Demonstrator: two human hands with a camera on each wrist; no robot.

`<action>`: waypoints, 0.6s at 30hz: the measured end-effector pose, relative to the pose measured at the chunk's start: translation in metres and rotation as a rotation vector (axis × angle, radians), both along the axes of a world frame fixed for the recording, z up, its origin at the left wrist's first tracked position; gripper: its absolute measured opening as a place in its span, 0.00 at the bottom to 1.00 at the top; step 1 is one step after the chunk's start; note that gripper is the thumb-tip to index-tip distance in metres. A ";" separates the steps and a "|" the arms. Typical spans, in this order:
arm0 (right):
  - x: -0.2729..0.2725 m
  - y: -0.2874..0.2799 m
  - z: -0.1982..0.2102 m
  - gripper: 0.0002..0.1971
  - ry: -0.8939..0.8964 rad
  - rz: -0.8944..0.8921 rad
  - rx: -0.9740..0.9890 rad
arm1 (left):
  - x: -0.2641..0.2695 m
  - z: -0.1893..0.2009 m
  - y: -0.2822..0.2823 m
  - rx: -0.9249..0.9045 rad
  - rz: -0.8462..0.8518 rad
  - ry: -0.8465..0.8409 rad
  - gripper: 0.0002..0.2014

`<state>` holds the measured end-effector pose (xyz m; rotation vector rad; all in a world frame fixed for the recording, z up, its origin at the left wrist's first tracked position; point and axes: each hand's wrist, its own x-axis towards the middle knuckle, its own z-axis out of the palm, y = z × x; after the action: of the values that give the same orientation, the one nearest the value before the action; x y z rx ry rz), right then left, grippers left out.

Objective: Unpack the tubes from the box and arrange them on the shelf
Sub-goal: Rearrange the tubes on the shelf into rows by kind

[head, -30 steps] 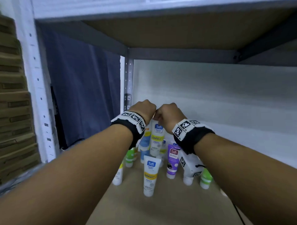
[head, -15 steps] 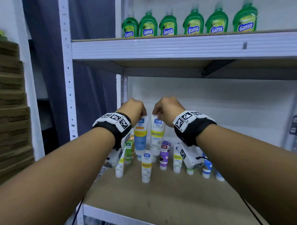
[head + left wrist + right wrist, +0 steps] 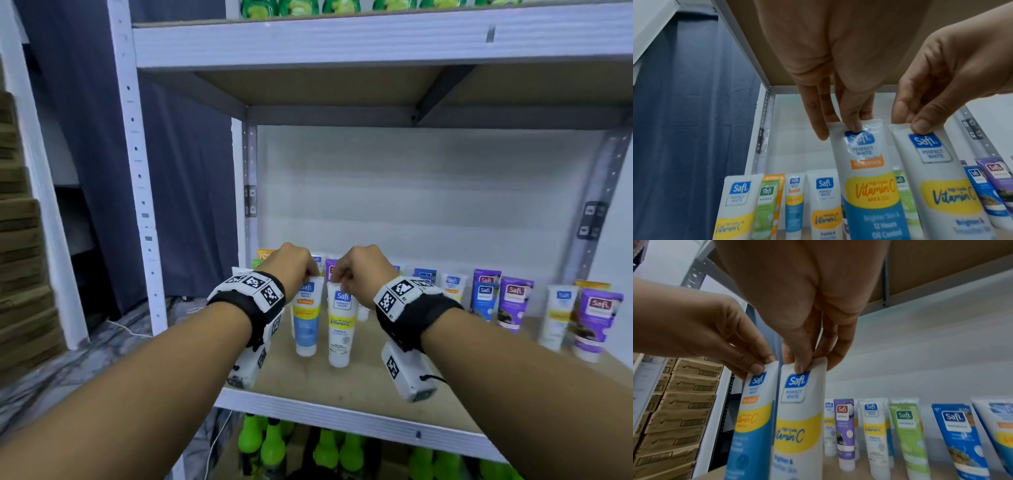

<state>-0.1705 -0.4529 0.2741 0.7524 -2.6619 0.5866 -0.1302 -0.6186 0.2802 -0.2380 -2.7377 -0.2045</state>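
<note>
Left hand [image 3: 291, 265] pinches the crimped top of a blue-and-yellow tube [image 3: 306, 318], standing cap-down on the shelf [image 3: 359, 383]. Right hand [image 3: 359, 270] pinches the top of a white-and-yellow tube [image 3: 340, 329] just beside it, to its right. Behind both, near the shelf's back wall, more tubes [image 3: 513, 303] stand in rows. Below the shelf sit green bottles [image 3: 270, 445].

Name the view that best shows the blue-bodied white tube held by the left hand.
Left wrist: the blue-bodied white tube fills the frame, label readable, left hand pinching its crimp. Head shows it whole but small; right wrist shows it cropped and oblique.
</note>
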 end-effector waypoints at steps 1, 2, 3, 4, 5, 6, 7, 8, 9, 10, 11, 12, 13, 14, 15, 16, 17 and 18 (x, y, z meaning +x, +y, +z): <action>-0.001 0.001 -0.006 0.18 -0.002 -0.001 0.004 | -0.001 -0.005 0.002 -0.004 -0.008 -0.001 0.14; -0.001 0.001 -0.011 0.18 -0.001 0.001 0.010 | -0.002 -0.009 0.003 -0.011 -0.011 -0.004 0.14; -0.002 0.002 -0.016 0.18 0.000 0.003 0.017 | -0.003 -0.013 0.004 -0.016 -0.010 -0.012 0.14; -0.002 0.002 -0.019 0.17 0.001 0.005 0.022 | -0.005 -0.017 0.005 -0.024 -0.006 -0.021 0.14; -0.003 0.003 -0.023 0.18 -0.002 0.007 0.026 | -0.006 -0.021 0.005 -0.032 0.001 -0.030 0.13; -0.003 0.003 -0.026 0.18 -0.006 0.007 0.030 | -0.007 -0.024 0.004 -0.043 0.008 -0.043 0.12; -0.004 0.003 -0.029 0.18 -0.009 0.009 0.034 | -0.009 -0.028 0.004 -0.049 0.010 -0.053 0.11; -0.004 0.003 -0.031 0.17 -0.012 0.012 0.034 | -0.010 -0.031 0.002 -0.051 0.009 -0.060 0.11; -0.005 0.003 -0.034 0.17 -0.014 0.013 0.026 | -0.010 -0.035 0.002 -0.049 0.005 -0.065 0.11; -0.006 0.004 -0.035 0.17 -0.020 0.010 0.013 | -0.010 -0.038 0.001 -0.035 0.002 -0.069 0.12; -0.006 0.004 -0.037 0.17 -0.027 0.008 -0.002 | -0.009 -0.041 0.001 -0.012 -0.004 -0.069 0.13; -0.005 0.005 -0.037 0.17 -0.035 0.006 -0.017 | -0.008 -0.044 0.001 0.013 -0.014 -0.057 0.13; -0.004 0.006 -0.038 0.17 -0.041 0.004 -0.034 | -0.006 -0.047 0.001 0.039 -0.025 -0.041 0.12; -0.002 0.008 -0.038 0.16 -0.045 0.002 -0.054 | -0.004 -0.049 0.002 0.064 -0.027 -0.029 0.10; 0.000 0.010 -0.038 0.15 -0.052 0.004 -0.076 | -0.002 -0.050 0.002 0.092 -0.031 -0.017 0.09; 0.003 0.012 -0.039 0.14 -0.059 0.008 -0.098 | -0.001 -0.053 0.003 0.120 -0.037 -0.006 0.09; 0.006 0.015 -0.040 0.14 -0.062 0.018 -0.118 | 0.001 -0.055 0.003 0.146 -0.046 0.006 0.10; 0.009 0.017 -0.042 0.15 -0.070 0.028 -0.135 | 0.002 -0.058 0.004 0.173 -0.040 0.009 0.11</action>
<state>-0.1619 -0.4362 0.2323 0.7444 -2.6460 0.8057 -0.1279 -0.6150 0.2224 -0.2443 -2.6883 -0.4473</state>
